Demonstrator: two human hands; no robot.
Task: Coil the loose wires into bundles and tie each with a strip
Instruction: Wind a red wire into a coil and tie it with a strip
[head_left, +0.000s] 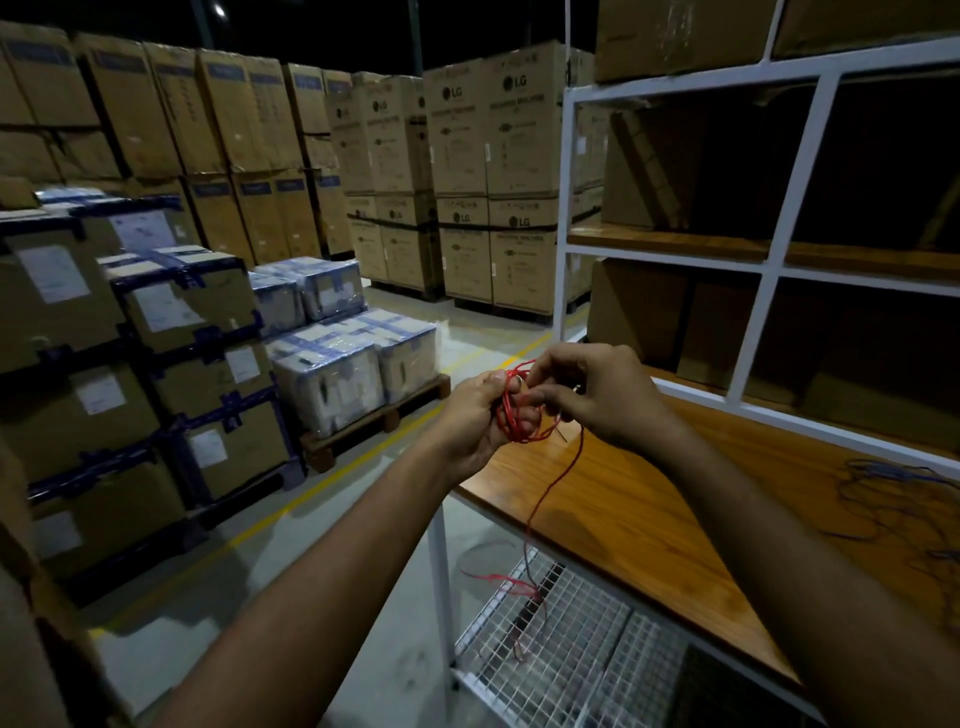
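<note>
A thin red wire (519, 415) is wound into small loops that my left hand (475, 415) grips in the air beyond the wooden shelf's left end. My right hand (587, 389) pinches the same wire just right of the loops. From there a loose red tail (545, 499) hangs down in front of the shelf edge toward the wire-mesh shelf below. A tangle of loose blue wire (893, 499) lies on the wooden shelf at the far right.
The wooden shelf (649, 519) belongs to a white metal rack (769, 260) holding cardboard boxes. A wire-mesh shelf (571, 665) sits below it. Left of the rack runs a concrete aisle with yellow lines, flanked by palletised cartons (353, 374) and tall stacked boxes (493, 171).
</note>
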